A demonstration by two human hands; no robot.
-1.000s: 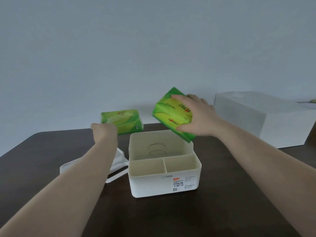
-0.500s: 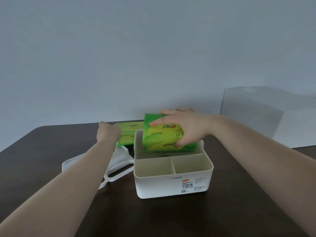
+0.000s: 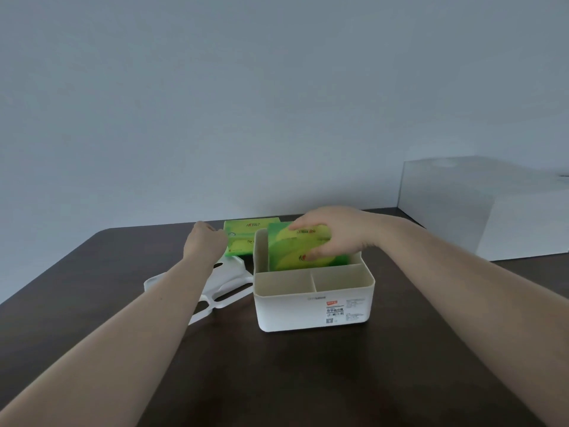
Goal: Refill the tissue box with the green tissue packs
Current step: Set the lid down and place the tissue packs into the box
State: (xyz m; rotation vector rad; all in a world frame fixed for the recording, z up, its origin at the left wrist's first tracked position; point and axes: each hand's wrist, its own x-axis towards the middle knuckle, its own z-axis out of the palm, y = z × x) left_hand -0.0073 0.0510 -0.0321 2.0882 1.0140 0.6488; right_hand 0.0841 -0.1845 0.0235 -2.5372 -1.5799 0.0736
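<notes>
A white tissue box (image 3: 314, 306) stands open on the dark table, with two small empty compartments along its near side. My right hand (image 3: 332, 234) grips a green tissue pack (image 3: 289, 251) that sits tilted, partly down in the box's large rear compartment. Behind the box on the left lies a second green tissue pack (image 3: 241, 237) flat on the table. My left hand (image 3: 204, 243) touches that pack's left end with its fingers curled; whether it grips the pack is unclear.
The box's white lid (image 3: 221, 288) lies on the table just left of the box, partly under my left forearm. A large translucent white container (image 3: 480, 211) stands at the back right. The dark table (image 3: 308, 380) ends against a pale wall.
My right hand has lowered the green pack from above the box down into the rear compartment. My left hand has reached forward to the second pack.
</notes>
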